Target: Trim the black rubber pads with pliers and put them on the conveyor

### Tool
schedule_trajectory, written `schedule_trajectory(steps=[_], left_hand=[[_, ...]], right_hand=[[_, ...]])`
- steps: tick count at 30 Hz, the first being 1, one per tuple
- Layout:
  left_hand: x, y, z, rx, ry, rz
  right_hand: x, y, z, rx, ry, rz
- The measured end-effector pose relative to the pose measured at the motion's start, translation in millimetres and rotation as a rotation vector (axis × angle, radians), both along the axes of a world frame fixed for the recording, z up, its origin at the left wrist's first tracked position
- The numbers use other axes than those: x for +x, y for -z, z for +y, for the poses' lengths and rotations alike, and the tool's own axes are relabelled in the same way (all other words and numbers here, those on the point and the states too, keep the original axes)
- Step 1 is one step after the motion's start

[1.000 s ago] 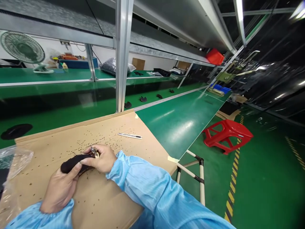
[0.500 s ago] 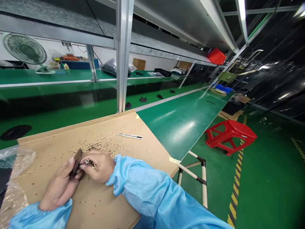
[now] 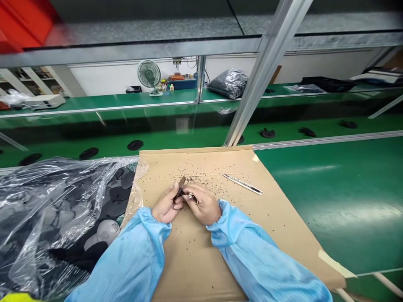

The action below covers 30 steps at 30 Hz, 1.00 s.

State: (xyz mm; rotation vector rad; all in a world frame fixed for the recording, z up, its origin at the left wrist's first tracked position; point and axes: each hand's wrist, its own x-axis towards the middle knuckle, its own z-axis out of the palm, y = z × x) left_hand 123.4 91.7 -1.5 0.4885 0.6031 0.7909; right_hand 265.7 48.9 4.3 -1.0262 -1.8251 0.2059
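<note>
My left hand (image 3: 166,205) is closed around a thin, dark flat piece (image 3: 181,184), tilted on edge between thumb and fingers. Close against it, my right hand (image 3: 204,204) pinches a small shiny metal tool (image 3: 192,197), mostly covered by the fingers, so its exact kind is unclear. Both hands are over a brown cardboard sheet (image 3: 195,268). Many tiny dark bits (image 3: 201,179) lie scattered on the sheet, thickest just beyond the hands. A slim white cutter knife (image 3: 243,184) rests to the right of them.
Clear plastic bagging (image 3: 56,184) with dark and grey round parts covers the left side. Behind the cardboard, round black pieces (image 3: 135,145) lie on the green belt (image 3: 176,140). A metal post (image 3: 267,71) rises at the cardboard's far edge. A fan (image 3: 149,74) stands farther back.
The view has swung left, bringing in the bagged parts and taking the red stool out of sight. My hands stay together on the dark piece and the metal tool.
</note>
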Motion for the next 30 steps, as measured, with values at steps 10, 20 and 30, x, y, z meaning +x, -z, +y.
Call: schedule_trajectory(steps=[10, 20, 30], left_hand=[[1.8, 5.6, -5.1, 0.049, 0.087, 0.044], [5.6, 2.9, -9.2, 0.082, 0.069, 0.108], [12.6, 3.8, -1.2, 0.195, -0.368, 0.045]], right_hand=[[-0.3, 1.4, 0.7, 0.033, 0.061, -0.046], [-0.6, 2.6, 0.4, 0.024, 0.072, -0.050], [-6.8, -3.2, -0.2, -0.241, 0.077, 0.121]])
